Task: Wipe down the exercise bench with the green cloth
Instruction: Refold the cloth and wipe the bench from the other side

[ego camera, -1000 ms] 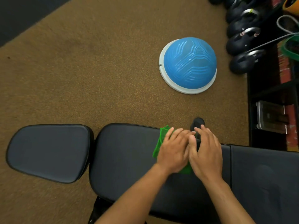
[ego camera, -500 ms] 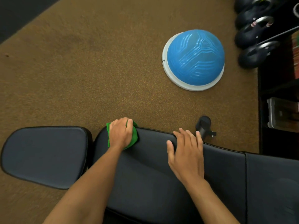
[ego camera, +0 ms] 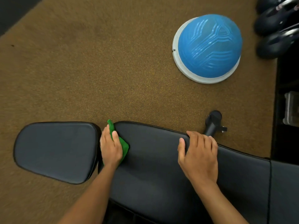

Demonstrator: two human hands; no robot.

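A black padded exercise bench (ego camera: pixel 153 167) runs across the lower part of the head view, with a separate rounded seat pad (ego camera: pixel 55 151) on its left. My left hand (ego camera: pixel 110 149) presses the green cloth (ego camera: pixel 123 146) onto the left end of the long pad, at the gap beside the seat pad. A corner of the cloth sticks up past my fingers. My right hand (ego camera: pixel 199 154) rests flat on the pad's far edge, fingers curled over it, holding nothing.
A blue half-ball balance trainer (ego camera: pixel 208 47) sits on the brown floor beyond the bench. Dark kettlebells (ego camera: pixel 275 29) line the top right, next to a black rack with a clear box (ego camera: pixel 291 109). A black bench foot (ego camera: pixel 212 123) sticks out beside my right hand.
My left hand has slid the green cloth leftwards along the pad, from beside my right hand to its left end. My right hand has stayed on the far edge.
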